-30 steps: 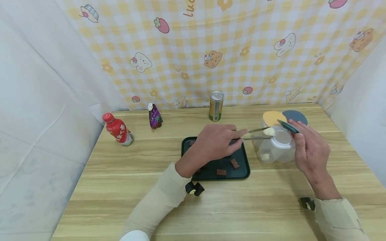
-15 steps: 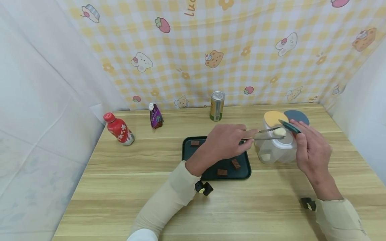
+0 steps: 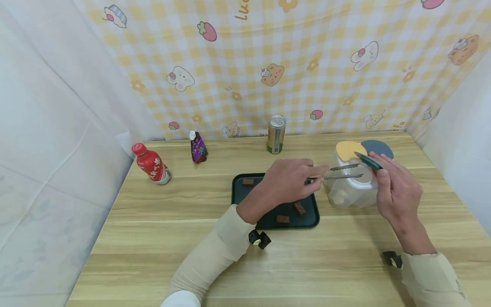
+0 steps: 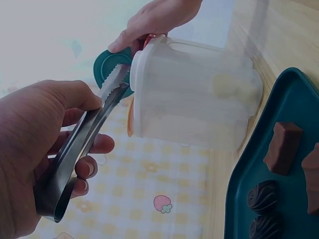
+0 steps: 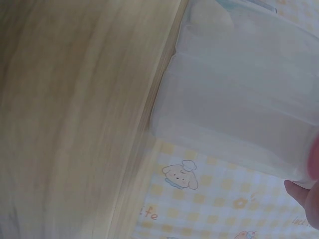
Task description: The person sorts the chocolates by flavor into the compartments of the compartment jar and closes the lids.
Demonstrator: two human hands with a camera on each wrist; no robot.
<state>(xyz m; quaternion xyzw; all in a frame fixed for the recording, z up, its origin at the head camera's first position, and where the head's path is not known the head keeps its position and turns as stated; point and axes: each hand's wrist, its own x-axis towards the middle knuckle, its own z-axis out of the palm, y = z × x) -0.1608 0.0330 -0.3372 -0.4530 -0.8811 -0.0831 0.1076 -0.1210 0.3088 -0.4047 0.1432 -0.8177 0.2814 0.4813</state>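
My left hand grips metal tongs. Their serrated tips sit apart over the round opening of a clear plastic container, with nothing between them. My right hand holds the container's green lid tilted up beside that opening, thumb in front. Through the cloudy wall a pale lump shows at the container's bottom; its kind is unclear. Left of the container lies a dark green tray bearing brown chocolate-like bars and dark swirled pieces. My left forearm and hand cover part of the tray.
Yellow and blue-grey lids cover other parts of the container. A can stands behind the tray. Farther left are a purple spouted pouch and a red bottle. A checked curtain hangs behind the table.
The tongs moved right over the opening, and the pale piece they held has dropped into the container. My right hand has kept the green lid raised.
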